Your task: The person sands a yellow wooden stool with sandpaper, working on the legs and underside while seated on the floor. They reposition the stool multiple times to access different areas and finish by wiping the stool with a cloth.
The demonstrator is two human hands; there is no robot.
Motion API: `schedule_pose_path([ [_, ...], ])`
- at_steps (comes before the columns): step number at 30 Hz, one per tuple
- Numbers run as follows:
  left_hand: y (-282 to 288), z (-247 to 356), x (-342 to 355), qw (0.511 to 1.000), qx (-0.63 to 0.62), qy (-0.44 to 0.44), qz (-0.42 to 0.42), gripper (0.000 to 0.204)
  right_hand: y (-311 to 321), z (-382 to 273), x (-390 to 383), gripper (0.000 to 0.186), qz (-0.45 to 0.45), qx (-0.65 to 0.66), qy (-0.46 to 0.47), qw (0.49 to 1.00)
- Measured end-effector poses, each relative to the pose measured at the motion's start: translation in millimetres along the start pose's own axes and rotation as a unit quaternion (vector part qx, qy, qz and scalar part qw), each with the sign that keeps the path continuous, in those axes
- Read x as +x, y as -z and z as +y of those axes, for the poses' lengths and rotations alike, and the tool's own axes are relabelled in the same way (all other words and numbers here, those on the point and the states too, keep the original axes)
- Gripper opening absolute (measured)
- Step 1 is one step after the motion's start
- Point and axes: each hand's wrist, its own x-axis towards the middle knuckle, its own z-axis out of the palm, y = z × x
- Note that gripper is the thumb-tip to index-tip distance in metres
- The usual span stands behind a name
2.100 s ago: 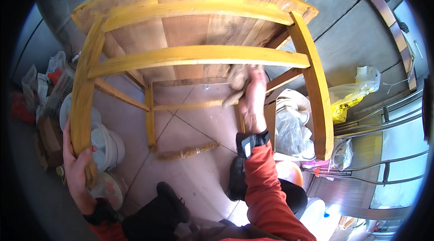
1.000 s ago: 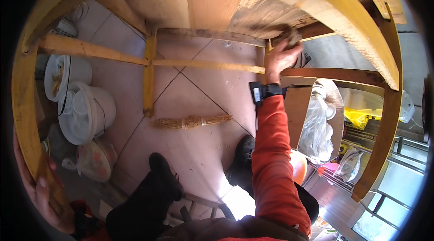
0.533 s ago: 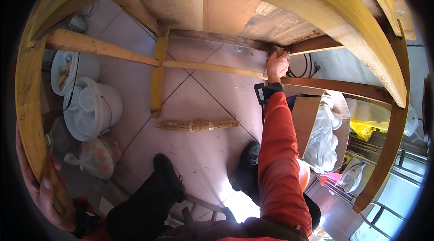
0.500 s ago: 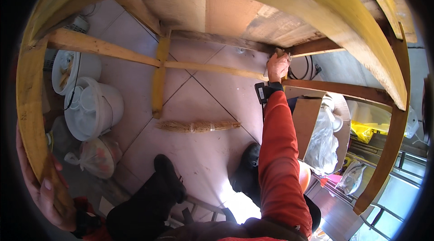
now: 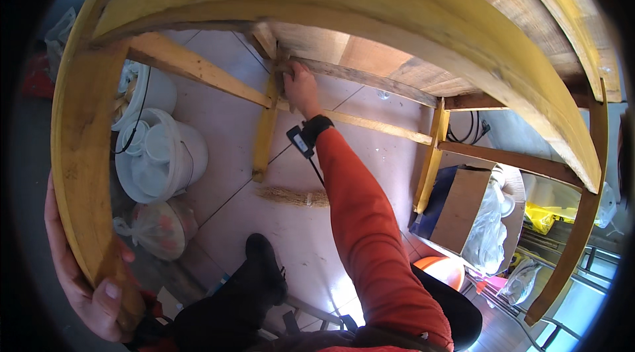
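Wooden table: in front of the person, plank underside in view, the floor tiles showing between its legs.
Left hand: wrapped round the near left leg, thumb across its face.
Right hand: at the inner corner where the far left leg meets the top; fingers curled, though whether they hold anything I cannot tell.
Straw hand broom: on the tiles, partly behind the red sleeve.
Left side: white bucket containing plastic tubs, above a knotted clear bag.
Right side: cardboard box with clear plastic inside.
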Motion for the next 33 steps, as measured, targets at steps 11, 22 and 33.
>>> schedule_pose_path([
  [11, -4, 7, -4, 0.998, -0.022, 0.056, -0.002, 0.119, -23, 11, 6, 0.031, 0.025, -0.143, -0.01, 0.989],
  [22, 2, 1, -6, 0.998, 0.064, 0.021, 0.005, 0.119, 148, 118, 29, 0.022, 0.292, 0.605, -0.409, 0.617],
  [33, 6, -3, -3, 0.998, 0.042, -0.043, -0.036, 0.11, 219, 95, -18, 0.023, 0.323, 0.575, -0.335, 0.673],
])
